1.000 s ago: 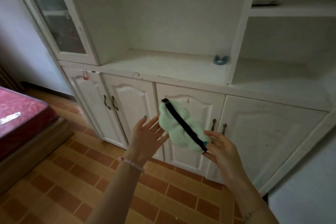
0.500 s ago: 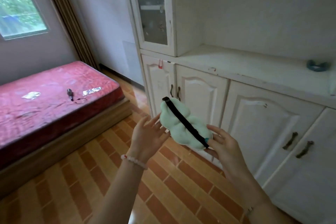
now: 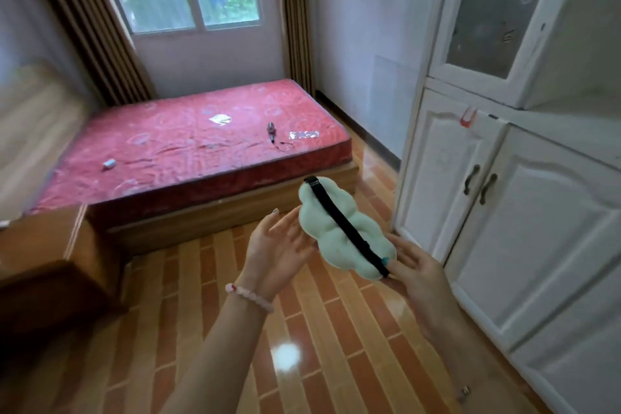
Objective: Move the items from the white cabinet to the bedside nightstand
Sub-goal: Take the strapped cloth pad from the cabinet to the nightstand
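Eye mask [image 3: 321, 225] is in the air over the floor, between my hands, clear of the white cabinet [image 3: 524, 245] on my right. Right hand [image 3: 416, 276] pinches its lower end: thumb on top where the black strap [image 3: 347, 225] meets the padding, fingers underneath. Left hand [image 3: 272, 252] is released, fingers straight, flat by the mask's left edge; can't tell if it actually touches. Handling guess: puffy, soft, near weightless, not fragile — it'll flop, not slip. Strap is the snag risk, so the best hold is across the padded body, strap trapped under the thumb. Nightstand [image 3: 40, 242] looks like the wooden unit by the bed's [image 3: 201, 144] near corner — mask isn't there yet.
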Demonstrator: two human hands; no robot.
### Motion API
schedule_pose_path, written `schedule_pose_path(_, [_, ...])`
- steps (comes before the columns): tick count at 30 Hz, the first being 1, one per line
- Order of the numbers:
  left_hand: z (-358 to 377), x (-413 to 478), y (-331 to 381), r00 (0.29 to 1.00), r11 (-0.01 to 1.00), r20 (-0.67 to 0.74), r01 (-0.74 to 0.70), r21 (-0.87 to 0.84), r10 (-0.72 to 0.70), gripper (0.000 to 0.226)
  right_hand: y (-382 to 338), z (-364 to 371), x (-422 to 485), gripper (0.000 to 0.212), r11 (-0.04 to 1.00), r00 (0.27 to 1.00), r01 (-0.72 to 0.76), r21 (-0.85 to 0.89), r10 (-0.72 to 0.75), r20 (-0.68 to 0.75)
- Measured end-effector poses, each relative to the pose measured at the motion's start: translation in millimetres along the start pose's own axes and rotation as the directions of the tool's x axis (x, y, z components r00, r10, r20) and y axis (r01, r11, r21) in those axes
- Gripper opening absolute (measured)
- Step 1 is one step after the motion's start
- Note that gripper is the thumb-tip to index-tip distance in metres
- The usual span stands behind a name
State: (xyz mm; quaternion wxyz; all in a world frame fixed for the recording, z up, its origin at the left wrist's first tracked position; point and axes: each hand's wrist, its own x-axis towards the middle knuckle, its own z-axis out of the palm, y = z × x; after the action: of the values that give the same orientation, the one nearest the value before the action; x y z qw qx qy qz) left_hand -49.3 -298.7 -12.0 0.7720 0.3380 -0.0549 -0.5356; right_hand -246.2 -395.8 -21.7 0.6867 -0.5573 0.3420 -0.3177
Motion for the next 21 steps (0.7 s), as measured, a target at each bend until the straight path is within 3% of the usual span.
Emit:
schedule_pose_path(7, [-66,-23,67,0.946,0.968,-0.236,-0.242,-0.060,0.222,0.046,10,96,57,0.037,0.997,0.954,-0.035,-0.073,0.055,0.296])
schedule_pose_path(14, [-110,-14,136,0.821,0.893,-0.415,-0.448,-0.043,0.392,0.046,11,193,137,0.039,0.993,0.832,-0.039,-0.111,0.094,0.547])
schedule_pose_path(21, [-132,7,192,0.701,0.829,-0.539,-0.559,-0.007,0.468,0.045,10,268,210,0.036,0.991,0.709,-0.048,-0.126,0.123,0.695])
